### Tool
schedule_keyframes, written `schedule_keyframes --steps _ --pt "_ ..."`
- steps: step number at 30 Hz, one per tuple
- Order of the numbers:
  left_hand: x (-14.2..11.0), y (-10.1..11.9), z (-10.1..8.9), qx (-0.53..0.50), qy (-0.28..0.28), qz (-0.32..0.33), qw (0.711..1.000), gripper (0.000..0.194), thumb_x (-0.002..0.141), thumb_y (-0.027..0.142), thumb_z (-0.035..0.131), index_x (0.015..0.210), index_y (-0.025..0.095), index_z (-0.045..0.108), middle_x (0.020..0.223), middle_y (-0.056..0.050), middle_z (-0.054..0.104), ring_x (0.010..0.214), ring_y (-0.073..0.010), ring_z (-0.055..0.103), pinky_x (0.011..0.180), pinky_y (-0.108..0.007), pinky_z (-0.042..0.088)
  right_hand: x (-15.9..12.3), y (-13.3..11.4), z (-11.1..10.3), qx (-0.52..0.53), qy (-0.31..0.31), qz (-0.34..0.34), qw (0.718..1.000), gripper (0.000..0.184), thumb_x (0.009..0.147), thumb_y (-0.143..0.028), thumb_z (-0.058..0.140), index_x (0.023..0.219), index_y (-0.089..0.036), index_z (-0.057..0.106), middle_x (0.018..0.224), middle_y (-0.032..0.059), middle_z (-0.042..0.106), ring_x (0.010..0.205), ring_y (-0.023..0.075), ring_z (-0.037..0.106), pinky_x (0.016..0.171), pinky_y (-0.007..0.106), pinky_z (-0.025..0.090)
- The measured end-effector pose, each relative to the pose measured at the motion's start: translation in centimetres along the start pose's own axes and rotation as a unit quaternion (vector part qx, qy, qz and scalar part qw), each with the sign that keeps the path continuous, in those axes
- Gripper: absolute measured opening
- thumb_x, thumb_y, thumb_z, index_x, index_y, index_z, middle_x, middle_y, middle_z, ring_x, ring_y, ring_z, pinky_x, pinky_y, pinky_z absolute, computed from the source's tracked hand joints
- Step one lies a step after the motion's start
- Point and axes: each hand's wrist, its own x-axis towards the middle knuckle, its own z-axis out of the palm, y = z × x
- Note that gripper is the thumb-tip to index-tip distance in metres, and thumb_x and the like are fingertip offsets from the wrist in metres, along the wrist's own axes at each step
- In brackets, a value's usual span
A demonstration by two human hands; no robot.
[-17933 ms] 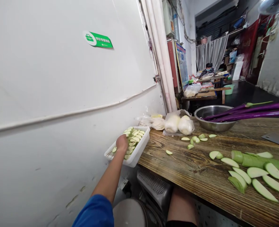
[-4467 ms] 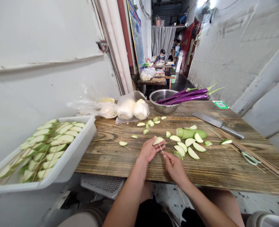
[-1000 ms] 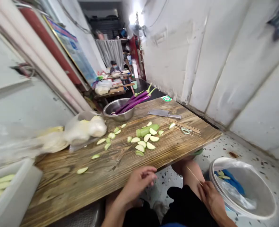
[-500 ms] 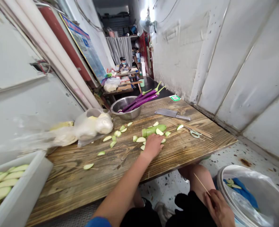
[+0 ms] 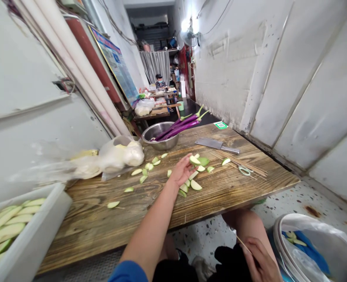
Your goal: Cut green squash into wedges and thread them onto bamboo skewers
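Fingertips of my left hand point(image 5: 181, 172) pinch one pale green slice point(image 5: 195, 160), raised just over the heap of cut slices point(image 5: 196, 185) on the table point(image 5: 97, 223); my right hand point(image 5: 263, 258) is closed around one skewer point(image 5: 243, 243), low at the near right, off the tabletop. Half a second ago my left hand was down on that heap; now it is up with a slice in it, so each hand has its piece, though they are well apart and the skewer's visible length is bare. By count: three eggplants in one bowl point(image 5: 165, 146) at the far side; one cleaver point(image 5: 208, 143) and one pair of scissors point(image 5: 244, 174) to the right; one bucket point(image 5: 280, 239) near right; one tray point(image 5: 48, 227) near left, its slices cut off by the edge. Two slices lie singly at the left. My hand hides part of the heap, and the loose skewers point(image 5: 246, 161) bunch too tightly, so I can't count either.
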Motion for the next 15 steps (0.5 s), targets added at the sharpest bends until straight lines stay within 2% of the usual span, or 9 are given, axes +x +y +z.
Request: schedule_keyframes --steps 3,6,8,10,12,13,15 --pt "-1.2 0.2 -1.9 -0.197 0.074 -0.016 0.978 0.023 0.085 0.025 0.048 0.105 0.020 0.056 0.091 -0.003 0.064 0.092 -0.0145 0.058 0.088 -0.038 0.045 4.0 -5.4 0.0 0.064 -0.018 -0.027 0.997 0.024 0.086 -0.033 0.043 0.096 -0.021 0.062 0.098 0.0103 0.058 0.089 0.0206 0.060 0.074 0.030 0.052" --pt "-2.4 0.7 -4.2 -0.267 0.137 -0.043 0.953 0.020 0.088 0.023 0.041 0.097 0.014 0.056 0.090 -0.006 0.064 0.093 -0.0148 0.059 0.085 -0.036 0.048 8.3 -10.4 0.1 0.129 -0.108 -0.024 0.985 0.028 0.087 -0.033 0.041 0.110 -0.024 0.056 0.104 0.0085 0.056 0.093 0.0182 0.057 0.078 0.028 0.049" --pt "-3.4 1.5 -5.8 -0.269 0.179 -0.059 0.945 0.023 0.089 0.025 0.038 0.095 0.011 0.055 0.088 -0.009 0.064 0.089 -0.0150 0.060 0.079 -0.032 0.051 10.8 -13.0 0.6 0.197 -0.152 -0.021 0.968 0.030 0.090 -0.033 0.035 0.109 -0.022 0.055 0.099 0.0074 0.057 0.088 0.0166 0.057 0.078 0.028 0.048" --pt "-4.7 2.5 -7.3 -0.246 0.210 -0.059 0.944 0.026 0.089 0.027 0.037 0.094 0.008 0.055 0.088 -0.012 0.064 0.087 -0.0159 0.061 0.069 -0.026 0.053 13.0 -14.9 1.9 0.276 -0.219 0.004 0.936 0.032 0.091 -0.035 0.032 0.110 -0.020 0.054 0.086 0.0051 0.058 0.065 0.0124 0.057 0.059 0.024 0.049" --pt "-6.2 3.5 -8.7 -0.196 0.228 -0.031 0.953 0.026 0.088 0.028 0.042 0.093 0.007 0.056 0.090 -0.013 0.063 0.085 -0.0170 0.062 0.057 -0.020 0.052 14.8 -16.2 3.8 0.350 -0.302 0.042 0.886 0.036 0.090 -0.038 0.031 0.113 -0.017 0.050 0.073 0.0017 0.056 0.042 0.0072 0.045 0.039 0.019 0.038" --pt "-7.0 4.0 -9.3 -0.165 0.229 -0.016 0.959 0.024 0.086 0.028 0.045 0.092 0.007 0.056 0.092 -0.014 0.063 0.084 -0.0175 0.062 0.051 -0.017 0.050 15.5 -16.7 5.0 0.373 -0.332 0.061 0.864 0.039 0.090 -0.039 0.031 0.116 -0.016 0.047 0.069 0.0002 0.056 0.036 0.0057 0.039 0.034 0.018 0.031" --pt "-8.4 4.6 -10.3 -0.113 0.219 0.003 0.969 0.023 0.083 0.027 0.051 0.090 0.007 0.057 0.096 -0.015 0.062 0.083 -0.0181 0.062 0.041 -0.013 0.044 16.7 -17.5 7.5 0.390 -0.354 0.084 0.846 0.042 0.089 -0.039 0.032 0.122 -0.015 0.042 0.060 -0.0025 0.055 0.031 0.0053 0.033 0.032 0.017 0.025"
